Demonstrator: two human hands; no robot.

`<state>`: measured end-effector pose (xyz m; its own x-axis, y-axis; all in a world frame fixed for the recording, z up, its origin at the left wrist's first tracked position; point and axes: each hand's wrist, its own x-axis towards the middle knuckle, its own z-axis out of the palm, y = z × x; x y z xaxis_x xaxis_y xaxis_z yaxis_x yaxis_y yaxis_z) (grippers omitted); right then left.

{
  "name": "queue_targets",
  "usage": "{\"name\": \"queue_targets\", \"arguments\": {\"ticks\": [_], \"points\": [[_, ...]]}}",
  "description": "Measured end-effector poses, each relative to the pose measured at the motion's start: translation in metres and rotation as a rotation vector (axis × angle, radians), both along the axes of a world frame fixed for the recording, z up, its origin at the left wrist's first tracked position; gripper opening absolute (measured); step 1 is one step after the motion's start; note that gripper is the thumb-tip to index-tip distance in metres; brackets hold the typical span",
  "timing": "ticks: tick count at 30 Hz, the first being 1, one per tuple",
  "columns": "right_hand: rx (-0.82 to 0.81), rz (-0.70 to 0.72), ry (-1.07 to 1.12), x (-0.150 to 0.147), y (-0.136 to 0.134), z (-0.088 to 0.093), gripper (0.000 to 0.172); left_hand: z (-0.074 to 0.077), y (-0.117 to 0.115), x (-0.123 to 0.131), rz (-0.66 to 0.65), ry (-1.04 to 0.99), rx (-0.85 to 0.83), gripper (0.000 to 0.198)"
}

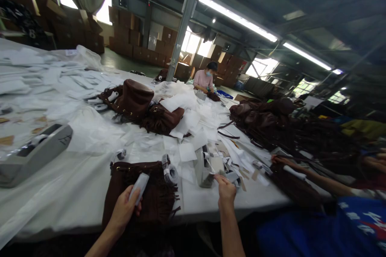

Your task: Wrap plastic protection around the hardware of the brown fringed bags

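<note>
My left hand (123, 208) is closed around a small flat bundle wrapped in whitish sheet (141, 184), held over a brown fringed bag (116, 192). That bag lies at the table's front edge. White-wrapped strap coils (171, 173) rest at its upper right corner. To the right, my right hand (226, 190) pinches the end of a strip of clear tape (212, 166). The strip runs from the roll of a grey tape dispenser (202, 170), just up and left of the fingers. What is inside the wrapped bundle is hidden.
Brown bags (134, 100) and loose white sheets (193, 114) stand beyond my hands. Another tape dispenser (39, 152) sits at the left. A co-worker's arm (325, 180) reaches over a dark bag on the right, near a bag heap (265, 120). Another person (202, 78) works across the table.
</note>
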<state>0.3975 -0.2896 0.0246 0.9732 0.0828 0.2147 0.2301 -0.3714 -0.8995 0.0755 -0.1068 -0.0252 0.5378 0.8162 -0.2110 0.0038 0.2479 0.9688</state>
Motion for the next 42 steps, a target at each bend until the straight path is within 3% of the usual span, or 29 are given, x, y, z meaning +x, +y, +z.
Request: {"name": "queue_targets", "arguments": {"ticks": [7,13,15,18,23,27,32,37,42], "points": [[-0.150,0.038,0.116,-0.026,-0.014,-0.024,0.049,0.002,0.000,-0.001,0.003,-0.010,-0.023,0.037],[-0.320,-0.030,0.076,-0.043,-0.041,-0.013,0.050,0.002,0.002,-0.002,0.005,-0.013,-0.003,0.038],[-0.354,0.012,0.063,-0.060,-0.042,-0.005,0.050,0.003,0.002,-0.002,0.012,-0.013,0.012,0.038],[-0.336,0.307,0.049,-0.096,-0.012,0.013,0.045,0.008,0.004,-0.004,0.017,-0.023,0.047,0.037],[-0.188,0.989,0.184,-0.174,0.082,0.043,0.040,0.014,0.007,-0.010,0.034,0.020,0.104,0.034],[-0.195,1.210,0.213,-0.211,0.130,0.041,0.036,0.017,0.005,-0.014,0.062,0.068,0.199,0.033],[-0.334,1.087,0.132,-0.213,0.152,0.016,0.041,0.018,0.005,-0.015,0.104,0.065,0.347,0.024],[-0.505,0.939,0.056,-0.215,0.159,0.007,0.046,0.014,0.005,-0.013,0.130,0.058,0.355,0.018],[-0.429,0.938,0.203,-0.211,0.159,0.005,0.046,0.015,0.004,-0.015,0.130,0.037,0.352,0.020]]}}
